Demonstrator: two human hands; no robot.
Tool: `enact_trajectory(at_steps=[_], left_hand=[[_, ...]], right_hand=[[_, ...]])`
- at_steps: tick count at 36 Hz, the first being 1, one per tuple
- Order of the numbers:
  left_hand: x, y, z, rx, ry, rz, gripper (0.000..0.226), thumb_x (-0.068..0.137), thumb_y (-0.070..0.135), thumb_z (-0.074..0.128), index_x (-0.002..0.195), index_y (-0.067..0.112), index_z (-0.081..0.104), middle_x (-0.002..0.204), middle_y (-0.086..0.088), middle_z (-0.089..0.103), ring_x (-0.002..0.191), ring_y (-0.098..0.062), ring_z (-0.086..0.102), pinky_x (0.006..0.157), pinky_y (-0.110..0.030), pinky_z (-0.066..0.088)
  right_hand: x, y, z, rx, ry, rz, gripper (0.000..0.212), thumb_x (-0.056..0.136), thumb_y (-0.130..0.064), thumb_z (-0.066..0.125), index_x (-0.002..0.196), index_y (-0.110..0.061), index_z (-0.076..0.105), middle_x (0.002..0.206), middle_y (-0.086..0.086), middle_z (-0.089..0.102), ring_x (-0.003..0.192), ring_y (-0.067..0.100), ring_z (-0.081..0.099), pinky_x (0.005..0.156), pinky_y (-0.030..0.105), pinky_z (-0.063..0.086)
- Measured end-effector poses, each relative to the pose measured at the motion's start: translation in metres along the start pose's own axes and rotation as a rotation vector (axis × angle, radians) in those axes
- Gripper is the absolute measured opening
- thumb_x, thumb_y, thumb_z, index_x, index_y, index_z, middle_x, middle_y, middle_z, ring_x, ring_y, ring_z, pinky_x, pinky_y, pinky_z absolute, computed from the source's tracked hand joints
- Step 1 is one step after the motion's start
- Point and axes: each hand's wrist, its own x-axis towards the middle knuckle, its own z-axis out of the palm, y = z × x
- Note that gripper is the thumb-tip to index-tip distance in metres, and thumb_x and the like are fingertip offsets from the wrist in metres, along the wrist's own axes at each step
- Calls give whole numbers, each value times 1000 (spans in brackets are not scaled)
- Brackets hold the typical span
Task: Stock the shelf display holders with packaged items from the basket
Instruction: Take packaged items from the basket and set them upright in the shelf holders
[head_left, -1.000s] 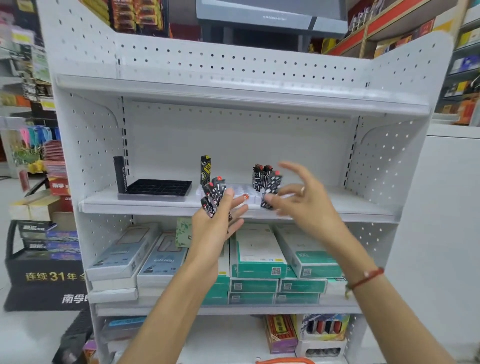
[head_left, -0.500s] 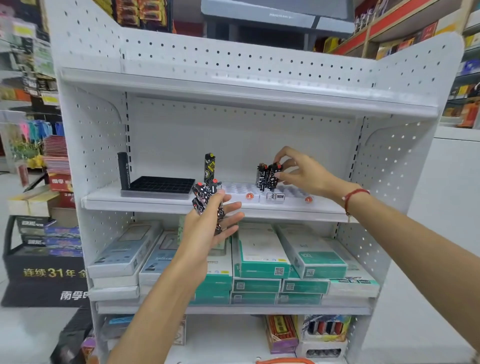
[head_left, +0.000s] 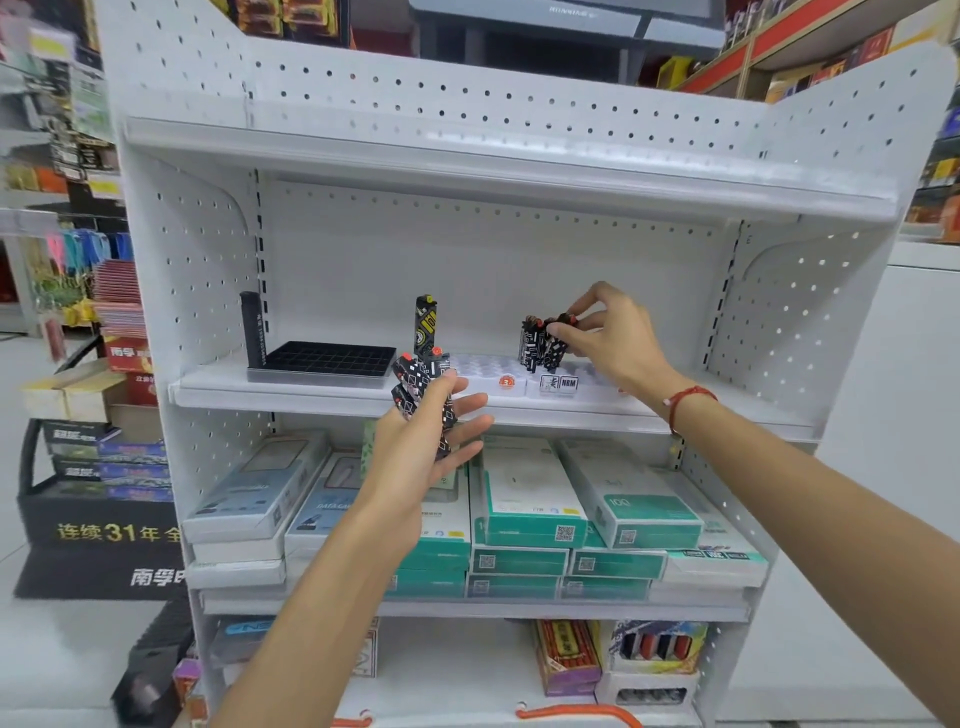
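My left hand (head_left: 415, 457) is raised in front of the middle shelf and grips a bunch of small black-and-white patterned lighters (head_left: 421, 387) with red tops. My right hand (head_left: 608, 338) pinches the top of one lighter among a small group of upright lighters (head_left: 537, 345) standing in the white display holder (head_left: 483, 371). One taller patterned lighter (head_left: 425, 325) stands alone at the holder's left end. A black display holder (head_left: 324, 361) with empty cells lies on the shelf to the left. Only orange basket handles (head_left: 576, 713) show at the bottom edge.
Green and white boxes (head_left: 530, 504) fill the shelf below, with grey boxes (head_left: 254, 493) to their left. Packaged goods (head_left: 654, 644) occupy the bottom shelf. The upper shelf (head_left: 509, 171) overhangs the work area. Store racks stand at both sides.
The view has moved closer to the shelf. My right hand reached in from the shelf front to the standing group with a lighter and now pinches one there. My left hand kept its bunch.
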Motion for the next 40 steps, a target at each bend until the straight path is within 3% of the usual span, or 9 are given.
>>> enact_trajectory(at_steps=[10, 17, 21, 26, 28, 30, 32, 36, 40], left_hand=[[1, 0, 1, 63, -21, 21, 20, 92, 33, 56, 103, 20, 66, 95, 4, 75, 87, -8, 71, 78, -26, 57], [1, 1, 2, 174, -8, 49, 26, 87, 40, 60, 101, 20, 69, 99, 3, 64, 98, -9, 62, 73, -20, 53], [1, 1, 1, 208, -42, 57, 22, 91, 37, 56, 98, 23, 70, 98, 3, 63, 94, -8, 60, 74, -20, 54], [1, -1, 2, 289, -80, 84, 18, 93, 34, 56, 96, 22, 68, 94, 1, 69, 83, -6, 62, 71, -17, 56], [1, -4, 2, 350, -83, 123, 16, 93, 35, 56, 87, 22, 65, 93, 0, 69, 83, -6, 63, 70, -14, 54], [2, -7, 3, 406, -97, 163, 16, 93, 36, 55, 84, 26, 63, 90, 6, 70, 84, -4, 64, 70, -12, 53], [2, -9, 5, 439, -129, 191, 13, 92, 38, 55, 86, 29, 63, 83, 13, 70, 79, 2, 65, 72, -13, 53], [1, -13, 8, 468, -223, 212, 13, 91, 38, 56, 92, 29, 66, 77, 17, 71, 78, 3, 66, 80, -21, 55], [-1, -13, 11, 438, -268, 197, 14, 90, 36, 58, 101, 32, 66, 96, 13, 72, 93, 2, 65, 84, -21, 54]], right_hand=[[8, -14, -5, -260, -160, -131, 25, 78, -31, 76, 88, -16, 58, 80, 7, 71, 79, 25, 66, 78, 38, 53], [5, -10, 9, -199, 8, 25, 22, 78, -32, 76, 87, -17, 62, 79, 2, 66, 75, 19, 62, 66, 25, 44], [3, -3, 10, -139, -25, 106, 24, 76, -33, 77, 86, -20, 59, 76, 5, 71, 70, 19, 68, 67, 27, 51], [-4, -17, 0, -287, -18, 65, 41, 78, -36, 75, 111, -17, 60, 99, 3, 64, 93, 21, 62, 74, 29, 46], [-24, -34, -4, -241, 37, 22, 35, 84, -39, 67, 112, -17, 62, 101, -2, 65, 85, 14, 59, 72, 25, 43], [-51, -55, -8, -61, -100, 29, 28, 91, -42, 58, 104, -20, 69, 96, -9, 67, 74, 3, 55, 67, 18, 40], [-77, -69, -12, 114, -351, 85, 32, 94, -45, 50, 108, -24, 69, 107, -11, 65, 87, 0, 55, 79, 18, 40], [-97, -69, -11, 128, -421, 72, 21, 94, -40, 52, 97, -30, 70, 112, 15, 65, 100, 28, 59, 97, 40, 41], [-96, -55, -12, 376, -323, 118, 18, 94, -28, 55, 103, -22, 70, 70, -12, 65, 58, -6, 52, 61, 10, 44]])
